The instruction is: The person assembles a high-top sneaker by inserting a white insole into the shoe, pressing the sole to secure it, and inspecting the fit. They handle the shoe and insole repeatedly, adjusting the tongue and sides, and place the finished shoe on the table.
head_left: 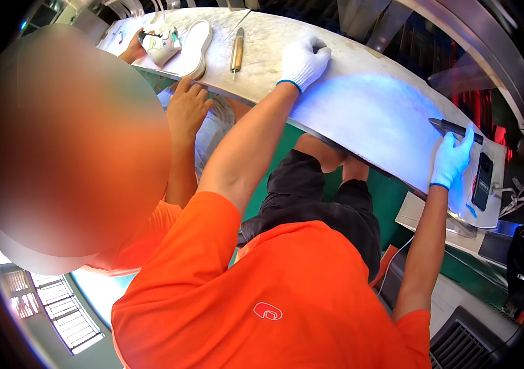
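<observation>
My left hand (305, 61) wears a white knitted glove with a blue cuff and rests on the pale worktop, fingers curled into a fist. Whatever might be inside it is hidden. At the right end of the worktop, my right hand (451, 161), in a matching glove tinted blue by light, grips a slim black tool with a pointed end (455, 130). Its exact kind is not clear. A dark phone (482, 181) lies just right of that hand. Left of my left fist lies a wooden-handled tool (237, 50) with a thin metal tip.
On my left sits a co-worker in orange, one hand (134, 49) at a white shoe (161, 46) and the other hand (189, 106) by the worktop edge. A white shoe sole (196, 48) lies between us. Blue light falls on the worktop (366, 117). Metal framing (483, 43) borders the far side.
</observation>
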